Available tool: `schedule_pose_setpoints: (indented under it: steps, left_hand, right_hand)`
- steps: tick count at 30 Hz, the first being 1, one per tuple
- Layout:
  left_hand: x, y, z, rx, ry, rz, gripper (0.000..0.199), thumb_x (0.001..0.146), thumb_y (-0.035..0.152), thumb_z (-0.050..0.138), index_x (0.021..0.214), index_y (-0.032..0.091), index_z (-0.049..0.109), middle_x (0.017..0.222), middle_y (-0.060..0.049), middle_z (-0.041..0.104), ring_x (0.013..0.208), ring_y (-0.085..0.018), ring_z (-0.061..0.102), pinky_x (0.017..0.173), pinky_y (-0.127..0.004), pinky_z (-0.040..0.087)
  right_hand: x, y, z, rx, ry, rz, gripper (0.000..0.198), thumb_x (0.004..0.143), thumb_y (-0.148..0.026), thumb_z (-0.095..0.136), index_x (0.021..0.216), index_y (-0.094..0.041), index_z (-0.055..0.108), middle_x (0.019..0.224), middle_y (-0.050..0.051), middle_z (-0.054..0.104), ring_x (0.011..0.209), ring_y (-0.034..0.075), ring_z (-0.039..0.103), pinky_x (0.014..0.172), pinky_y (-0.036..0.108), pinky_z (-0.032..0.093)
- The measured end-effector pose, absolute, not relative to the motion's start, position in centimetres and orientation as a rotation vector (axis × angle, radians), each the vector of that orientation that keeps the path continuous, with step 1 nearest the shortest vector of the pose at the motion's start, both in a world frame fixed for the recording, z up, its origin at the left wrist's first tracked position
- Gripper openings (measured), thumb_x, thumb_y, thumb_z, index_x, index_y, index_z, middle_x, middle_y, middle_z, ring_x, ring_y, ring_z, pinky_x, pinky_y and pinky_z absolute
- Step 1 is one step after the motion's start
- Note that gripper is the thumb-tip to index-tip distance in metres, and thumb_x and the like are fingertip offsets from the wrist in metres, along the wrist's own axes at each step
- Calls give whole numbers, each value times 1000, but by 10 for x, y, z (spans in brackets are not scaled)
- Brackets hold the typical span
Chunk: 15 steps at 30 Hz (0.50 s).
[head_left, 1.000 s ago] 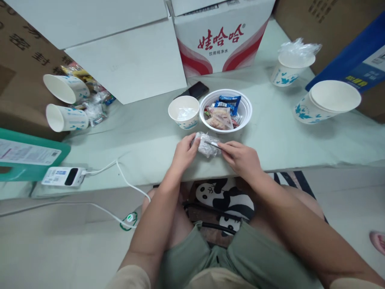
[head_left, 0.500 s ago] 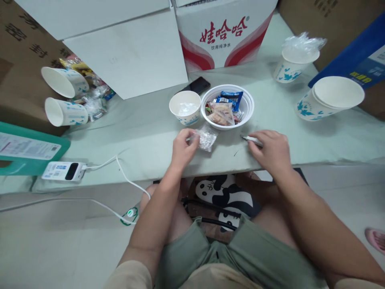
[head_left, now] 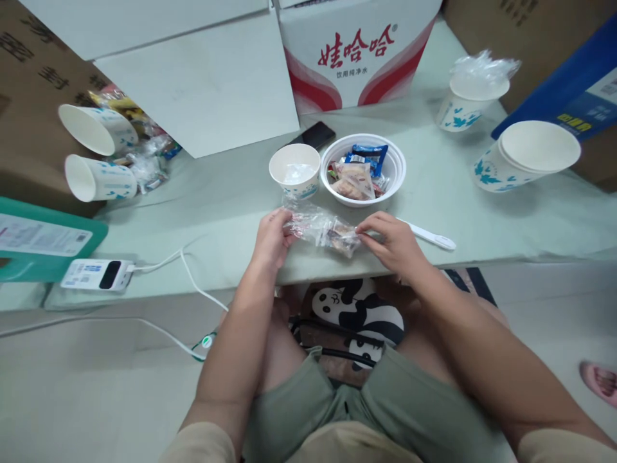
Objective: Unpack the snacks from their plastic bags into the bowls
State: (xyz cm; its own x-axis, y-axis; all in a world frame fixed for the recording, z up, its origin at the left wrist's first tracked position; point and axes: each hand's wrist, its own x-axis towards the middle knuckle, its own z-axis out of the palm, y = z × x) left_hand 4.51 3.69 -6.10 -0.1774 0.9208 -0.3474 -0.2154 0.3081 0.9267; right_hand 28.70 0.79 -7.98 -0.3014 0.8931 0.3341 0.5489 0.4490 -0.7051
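A crinkled clear plastic bag point(head_left: 315, 226) with brownish pieces in its right end is stretched between my hands over the near part of the table. My left hand point(head_left: 274, 236) is closed on its left end. At the right end, my right hand point(head_left: 388, 239) pinches the plastic between thumb and fingers. Beside the right hand lies a slim white-handled tool point(head_left: 431, 236), its far end hidden behind the fingers. Just beyond the bag stand a paper cup point(head_left: 295, 186) with clear plastic inside and a white bowl point(head_left: 399, 170) holding several small wrapped snacks.
A dark phone point(head_left: 318, 135) lies behind the cup, before white cartons point(head_left: 202, 96). Two paper cups point(head_left: 103, 180) lie tipped at left near wrapped snacks. At right stand stacked cups point(head_left: 515, 167) and a cup point(head_left: 460, 112) topped with plastic. A white power bank point(head_left: 91, 274) with a cable sits front left.
My right hand has put down the white-handled tool and moved left to grip the bag. My left hand has shifted slightly left, and the bag is now stretched out.
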Motion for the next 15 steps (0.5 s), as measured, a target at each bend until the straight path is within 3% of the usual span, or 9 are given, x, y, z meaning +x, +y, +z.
schedule_pose_setpoints:
  steps: [10,12,15]
  left_hand:
    - [16,48,-72,936,1833,1002,10,70,24,57,63,18,60,64,-2,63,55,-15,63,43,-21,38]
    - [10,48,-76,1089,1901,975,10,71,26,60,73,18,66,71,-4,69,63,-17,66,50,-23,43]
    - [9,47,-80,1393,1762,1090,32,72,31,70,102,21,71,110,-8,75,99,-22,70,77,-29,54]
  right_hand:
    - [344,8,-81,-1517,-1794,244,8,80,-21,60,82,-25,66,94,7,71,91,27,67,85,43,54]
    - [346,9,-83,-1620,-1736,154,13,77,-19,58,82,-25,68,95,8,70,93,29,67,87,47,53]
    - [334,6,-82,-1596,-1720,78,20,82,-18,54,92,-25,70,101,10,70,100,30,66,91,48,52]
